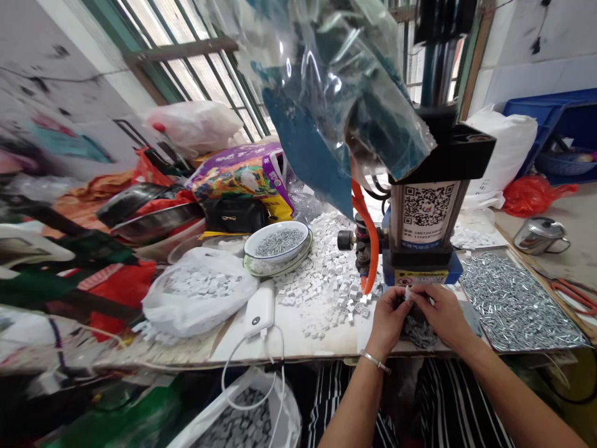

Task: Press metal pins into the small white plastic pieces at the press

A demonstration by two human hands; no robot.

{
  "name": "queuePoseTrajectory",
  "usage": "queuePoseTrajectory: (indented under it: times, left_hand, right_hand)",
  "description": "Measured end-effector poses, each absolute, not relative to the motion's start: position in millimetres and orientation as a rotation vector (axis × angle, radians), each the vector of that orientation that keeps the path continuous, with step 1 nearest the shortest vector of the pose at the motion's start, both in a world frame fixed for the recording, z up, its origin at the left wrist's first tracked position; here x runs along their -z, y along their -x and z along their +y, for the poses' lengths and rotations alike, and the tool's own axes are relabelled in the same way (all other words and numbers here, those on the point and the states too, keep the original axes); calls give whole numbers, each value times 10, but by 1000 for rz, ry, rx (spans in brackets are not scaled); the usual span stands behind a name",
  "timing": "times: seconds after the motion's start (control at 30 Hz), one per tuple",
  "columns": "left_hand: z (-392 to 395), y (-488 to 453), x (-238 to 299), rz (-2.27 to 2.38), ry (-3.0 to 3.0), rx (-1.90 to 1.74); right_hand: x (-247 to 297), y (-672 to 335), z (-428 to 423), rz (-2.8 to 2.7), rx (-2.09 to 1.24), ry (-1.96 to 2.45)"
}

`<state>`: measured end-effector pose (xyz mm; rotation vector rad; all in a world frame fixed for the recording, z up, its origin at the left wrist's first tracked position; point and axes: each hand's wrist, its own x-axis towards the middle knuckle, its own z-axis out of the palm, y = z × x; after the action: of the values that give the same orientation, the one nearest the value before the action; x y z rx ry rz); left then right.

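My left hand (390, 316) and my right hand (440, 315) meet at the foot of a pneumatic press (422, 249). Both have their fingers closed in a pinch on a small white plastic piece (408, 291), mostly hidden by the fingertips. Below the hands lies a heap of small metal pins (421, 335), partly covered by them. To the right, a shallow tray (583, 341) holds many more such pins. Loose white plastic pieces (321, 267) are spread over the table left of the press.
An orange hose (372, 242) curves down beside the press, under hanging plastic sheeting (321, 81). A white power bank (260, 308), a bowl of metal parts (298, 250) and a plastic bag of white pieces (161, 305) stand left. Scissors (573, 297) and a metal mug (540, 235) lie right.
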<state>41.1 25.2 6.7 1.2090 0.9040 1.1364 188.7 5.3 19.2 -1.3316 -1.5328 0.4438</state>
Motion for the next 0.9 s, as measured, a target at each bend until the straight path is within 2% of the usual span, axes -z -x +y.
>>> queuePoseTrajectory:
  times: [0.4,0.63,0.73,0.9]
  left_hand:
    - [198,-430,-91,688,-1127,-1210]
    - [230,-491,-163,895,-1209,-1212]
    - [229,-496,-178,906,-1208,-1197]
    - [228,-491,-207,894,-1199,-1192]
  right_hand:
    - [-209,-1899,13,-1872,-179,1147]
    - [-237,-2078,-112,-1757,-450,1212]
    - [-82,-2334,-301,-1708,-425,1306]
    - [389,-2775,-649,-1768,-143,1539]
